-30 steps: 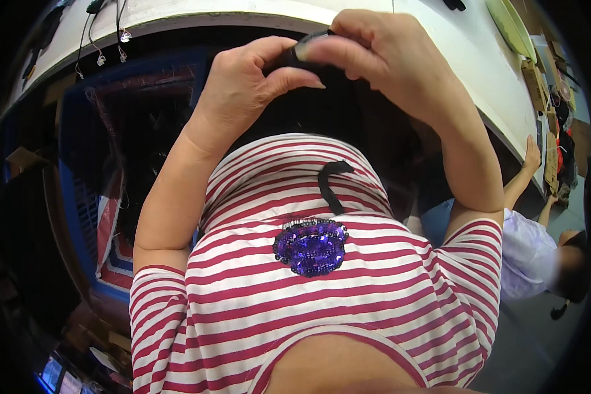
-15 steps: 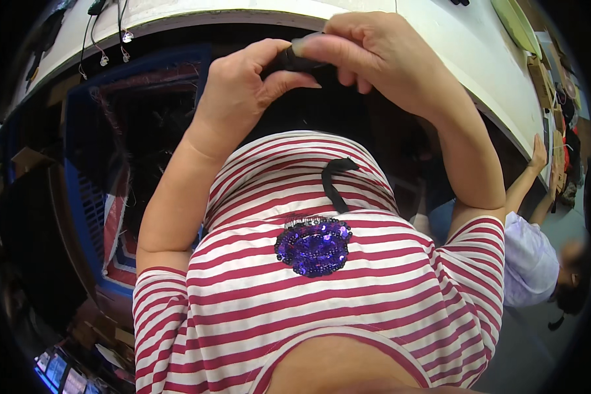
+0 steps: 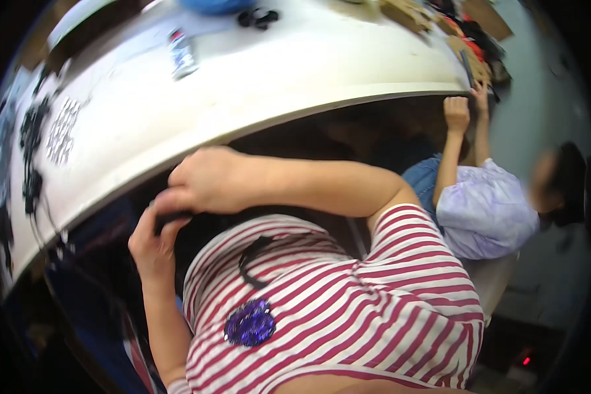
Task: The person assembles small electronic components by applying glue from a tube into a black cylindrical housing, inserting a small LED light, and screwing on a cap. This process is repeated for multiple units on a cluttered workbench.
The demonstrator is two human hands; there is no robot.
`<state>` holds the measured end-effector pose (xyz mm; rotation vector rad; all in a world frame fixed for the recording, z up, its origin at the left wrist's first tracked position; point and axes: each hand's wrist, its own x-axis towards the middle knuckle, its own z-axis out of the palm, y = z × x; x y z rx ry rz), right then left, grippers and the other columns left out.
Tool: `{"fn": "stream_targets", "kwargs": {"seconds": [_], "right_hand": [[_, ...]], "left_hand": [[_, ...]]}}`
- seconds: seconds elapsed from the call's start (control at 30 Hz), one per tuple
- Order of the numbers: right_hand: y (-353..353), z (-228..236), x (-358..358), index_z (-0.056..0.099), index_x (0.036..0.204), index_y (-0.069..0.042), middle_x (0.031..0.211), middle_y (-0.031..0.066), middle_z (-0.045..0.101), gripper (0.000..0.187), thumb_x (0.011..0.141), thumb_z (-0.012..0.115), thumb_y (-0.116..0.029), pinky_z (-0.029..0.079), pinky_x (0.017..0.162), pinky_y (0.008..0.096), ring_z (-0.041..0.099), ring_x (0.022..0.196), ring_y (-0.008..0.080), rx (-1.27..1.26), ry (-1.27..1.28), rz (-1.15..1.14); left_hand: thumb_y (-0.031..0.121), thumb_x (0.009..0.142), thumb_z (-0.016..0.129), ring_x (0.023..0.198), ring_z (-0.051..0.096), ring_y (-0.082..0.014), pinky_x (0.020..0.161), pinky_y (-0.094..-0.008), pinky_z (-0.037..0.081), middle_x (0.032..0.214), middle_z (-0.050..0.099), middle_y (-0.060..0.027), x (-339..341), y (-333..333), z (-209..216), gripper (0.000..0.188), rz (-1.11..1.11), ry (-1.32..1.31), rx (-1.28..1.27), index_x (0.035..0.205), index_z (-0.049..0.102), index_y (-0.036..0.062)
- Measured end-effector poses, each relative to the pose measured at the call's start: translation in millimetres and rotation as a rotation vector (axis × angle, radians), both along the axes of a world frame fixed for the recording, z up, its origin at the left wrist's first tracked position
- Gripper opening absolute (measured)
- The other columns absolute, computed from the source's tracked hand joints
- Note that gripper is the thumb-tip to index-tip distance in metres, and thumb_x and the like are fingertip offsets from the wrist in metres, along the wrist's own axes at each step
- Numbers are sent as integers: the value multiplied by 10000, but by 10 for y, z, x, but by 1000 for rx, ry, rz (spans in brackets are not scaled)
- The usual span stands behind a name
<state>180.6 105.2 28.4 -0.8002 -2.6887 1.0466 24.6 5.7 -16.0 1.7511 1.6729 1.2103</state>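
Both hands meet at the table's near edge, left of my striped shirt. A small black piece [image 3: 169, 220] sits between them, mostly covered by fingers; its kind cannot be made out. My left hand [image 3: 152, 249] is closed, with thumb and fingers pinching the black piece from below. Bent over it from the upper right, my right hand [image 3: 210, 178] has curled fingers, its thumb pressed to the same piece. Motion blurs the fingertips somewhat.
On the white table [image 3: 269, 79] lie a white and blue tube [image 3: 182, 54], black cables with small parts [image 3: 31, 151] and a patch of small pale pieces [image 3: 64, 130]. A blue item [image 3: 217, 5] is behind. At the right, a co-worker [image 3: 489, 203] reaches to the table edge.
My view has swung, bringing more of the table and the co-worker into the picture. My hands, still together at the black piece, now appear lower and further left.
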Motion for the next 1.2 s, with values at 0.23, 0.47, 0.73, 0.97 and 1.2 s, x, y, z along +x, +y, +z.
{"fn": "stream_targets", "kwargs": {"seconds": [0.23, 0.47, 0.73, 0.97, 1.2], "right_hand": [[53, 116, 158, 597, 721, 23, 698, 195, 609, 530, 837, 492, -484, 488, 646, 391, 611, 702, 341, -244, -54, -65], [52, -132, 136, 570, 907, 14, 754, 179, 622, 460, 820, 528, -436, 473, 677, 396, 607, 741, 346, -98, 67, 21], [-15, -392, 116, 620, 630, 15, 593, 174, 589, 571, 813, 496, -511, 488, 604, 401, 603, 643, 338, 55, 246, -99], [20, -316, 162, 619, 646, 21, 590, 164, 593, 592, 829, 467, -521, 493, 588, 380, 609, 629, 320, -75, 50, -108], [156, -1123, -16, 544, 1014, 25, 984, 159, 624, 446, 894, 415, -386, 483, 740, 356, 627, 816, 252, -751, 206, 126]], "left_hand": [[78, 745, 679, 642, 574, -147, 614, -257, 459, 747, 621, -88, 64, 58, -77, 233, -4, 6, -63, 942, 587, -7], [80, 774, 612, 660, 588, -186, 632, -274, 460, 777, 629, -102, 56, 26, -127, 182, 21, 21, -72, 937, 598, 1], [59, 794, 577, 687, 593, -133, 638, -263, 463, 800, 648, -64, 116, 10, -207, 144, 9, -33, -95, 918, 603, -10], [73, 813, 566, 695, 614, -169, 643, -274, 468, 791, 648, -84, 94, -8, -243, 167, 6, 28, -157, 949, 592, -20], [253, 923, 496, 593, 362, -10, 509, -171, 280, 677, 434, 55, -94, 2, -233, 268, 269, -391, -184, 1037, 543, 16]]}}
